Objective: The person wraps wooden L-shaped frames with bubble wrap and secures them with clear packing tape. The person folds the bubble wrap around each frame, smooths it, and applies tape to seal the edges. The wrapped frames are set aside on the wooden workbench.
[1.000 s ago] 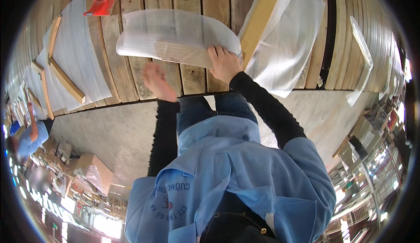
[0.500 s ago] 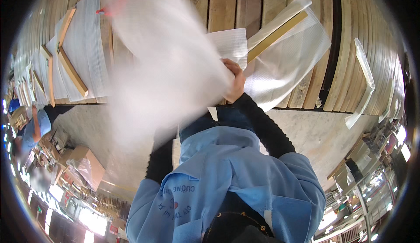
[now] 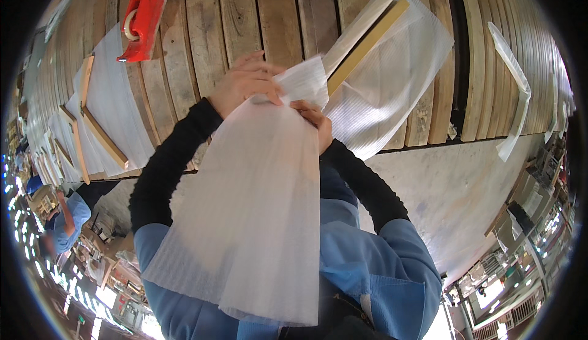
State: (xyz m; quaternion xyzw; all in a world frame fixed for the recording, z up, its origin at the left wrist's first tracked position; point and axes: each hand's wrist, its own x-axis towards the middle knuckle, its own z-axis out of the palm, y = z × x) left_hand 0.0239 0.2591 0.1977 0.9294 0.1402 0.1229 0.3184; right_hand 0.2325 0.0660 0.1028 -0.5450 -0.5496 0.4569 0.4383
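A white foam wrapping sheet (image 3: 257,205) hangs from the table's front edge down over my body. My left hand (image 3: 248,84) bends its fingers over the sheet's upper end and grips it, the finger edges slightly blurred. Close beside it, my right hand (image 3: 315,121) is closed on the same sheet, fingertips at a fold. Above my hands, a short foam flap (image 3: 306,79) reaches toward a light wooden strip (image 3: 367,46). That strip lies slantwise on another foam sheet (image 3: 398,86), whose far-left edge is rolled up alongside it.
A red tape dispenser (image 3: 144,30) stands on the slatted wooden table (image 3: 245,18) at left. Further left, angled wooden pieces (image 3: 101,135) lie on foam sheets (image 3: 119,101). A narrow foam strip (image 3: 514,86) overhangs the table at right. Another person (image 3: 70,220) is at far left.
The blurred foam sheet has swung down from over the table to hang in front of me. My left hand, hidden before, now shows on its upper end. The red tape dispenser is uncovered.
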